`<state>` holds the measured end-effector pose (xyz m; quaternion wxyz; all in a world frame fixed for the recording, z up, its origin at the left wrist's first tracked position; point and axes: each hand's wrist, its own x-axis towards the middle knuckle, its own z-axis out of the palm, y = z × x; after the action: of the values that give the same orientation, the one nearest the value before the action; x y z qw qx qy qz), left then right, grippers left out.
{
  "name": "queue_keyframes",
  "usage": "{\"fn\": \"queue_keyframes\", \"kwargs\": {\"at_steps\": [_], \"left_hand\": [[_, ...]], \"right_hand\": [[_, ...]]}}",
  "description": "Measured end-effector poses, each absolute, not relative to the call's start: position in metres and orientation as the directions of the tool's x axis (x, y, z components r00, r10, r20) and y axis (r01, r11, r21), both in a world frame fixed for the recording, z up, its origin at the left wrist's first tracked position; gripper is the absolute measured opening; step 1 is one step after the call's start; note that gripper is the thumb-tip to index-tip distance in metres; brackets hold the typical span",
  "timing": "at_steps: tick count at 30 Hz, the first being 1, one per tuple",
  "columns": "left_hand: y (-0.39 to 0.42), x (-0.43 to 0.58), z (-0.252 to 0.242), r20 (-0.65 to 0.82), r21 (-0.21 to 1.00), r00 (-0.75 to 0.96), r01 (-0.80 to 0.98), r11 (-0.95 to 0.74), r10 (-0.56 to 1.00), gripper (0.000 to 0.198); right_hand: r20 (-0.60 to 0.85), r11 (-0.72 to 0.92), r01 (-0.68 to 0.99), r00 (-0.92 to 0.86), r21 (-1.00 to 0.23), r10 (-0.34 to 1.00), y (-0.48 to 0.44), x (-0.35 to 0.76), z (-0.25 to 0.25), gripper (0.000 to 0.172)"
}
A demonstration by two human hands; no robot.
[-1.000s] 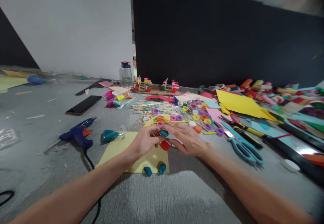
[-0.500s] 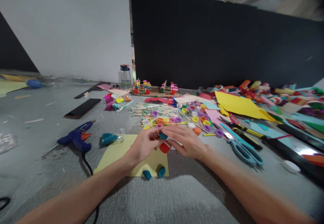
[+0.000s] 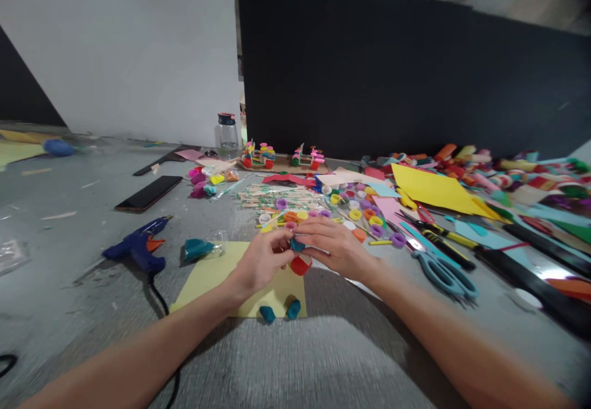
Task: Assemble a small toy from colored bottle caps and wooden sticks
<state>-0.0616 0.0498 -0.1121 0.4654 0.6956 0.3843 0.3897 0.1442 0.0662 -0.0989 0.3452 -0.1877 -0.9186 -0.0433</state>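
Observation:
Between my two hands, over a pale yellow paper sheet (image 3: 217,279), is a small lump of teal modelling clay (image 3: 297,245). My left hand (image 3: 264,257) pinches it from the left with thumb and fingers. From the other side my right hand (image 3: 333,242) presses its fingers against the same lump. Just below the clay shows a red bottle cap (image 3: 301,265); whether it is held or lies on the paper I cannot tell. Two more teal clay pieces (image 3: 293,309) rest at the sheet's near edge. Part of the held lump is hidden by my fingers.
Left of the paper are a bagged teal clay block (image 3: 198,249), a blue glue gun (image 3: 138,249) and a phone (image 3: 148,193). Ahead lie wooden sticks (image 3: 277,198) and bottle caps (image 3: 369,214). Scissors (image 3: 443,272) and pliers (image 3: 447,247) are on the right. Two small toy cars (image 3: 307,157) stand behind.
My hands stay together around the teal clay, with only small finger shifts. The whole view has tilted slightly.

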Motion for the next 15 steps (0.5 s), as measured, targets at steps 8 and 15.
{"fn": "queue_keyframes", "kwargs": {"at_steps": [8, 15], "left_hand": [[0.0462, -0.0627, -0.1121, 0.234, 0.929, 0.396, 0.179, -0.324, 0.888, 0.017], [0.0439, -0.0614, -0.1108, 0.244, 0.924, 0.402, 0.180, -0.338, 0.882, 0.020]], "right_hand": [[0.618, 0.907, 0.390, -0.677, -0.158, 0.399, 0.0642, 0.1438, -0.1006, 0.024], [0.582, 0.855, 0.471, -0.641, -0.215, 0.500, 0.0612, 0.1426, -0.0998, 0.032]]}}
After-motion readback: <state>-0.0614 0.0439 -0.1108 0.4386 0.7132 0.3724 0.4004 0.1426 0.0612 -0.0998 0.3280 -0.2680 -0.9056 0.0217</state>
